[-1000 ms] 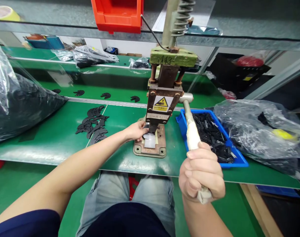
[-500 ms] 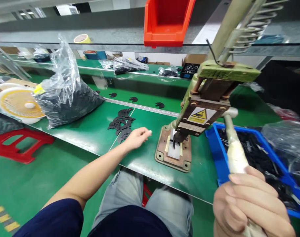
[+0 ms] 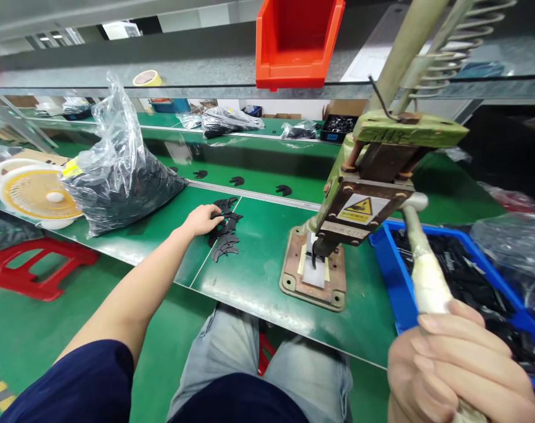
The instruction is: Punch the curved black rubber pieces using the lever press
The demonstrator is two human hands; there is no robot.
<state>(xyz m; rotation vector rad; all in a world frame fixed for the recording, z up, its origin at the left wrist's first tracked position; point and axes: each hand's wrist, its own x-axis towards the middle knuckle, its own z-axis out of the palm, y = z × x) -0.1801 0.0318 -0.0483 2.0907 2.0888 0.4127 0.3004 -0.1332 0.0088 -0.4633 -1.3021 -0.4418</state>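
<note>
My left hand (image 3: 201,221) is at the pile of flat black curved pieces (image 3: 226,242) on the green bench, its fingertips pinched on a piece at the pile's upper left. Part of that piece is hidden by the fingers. At the right, my right hand (image 3: 461,364) is wrapped around the pale, taped lever (image 3: 427,273) of a green hand press (image 3: 368,182). Under the press head, on the bolted base plate (image 3: 289,276), a small metal block (image 3: 313,275) carries a dark curved part.
A clear bag of black parts (image 3: 126,188) stands left of the pile, beside a white and yellow fan (image 3: 38,191). Several black pieces (image 3: 236,181) lie on the strip behind. A blue bin of parts (image 3: 388,288) sits right of the press; a red bin (image 3: 293,73) hangs above.
My left hand has moved left, from the bench near the press to the pile, and its fingers have closed on a piece there. My right hand stays on the lever.
</note>
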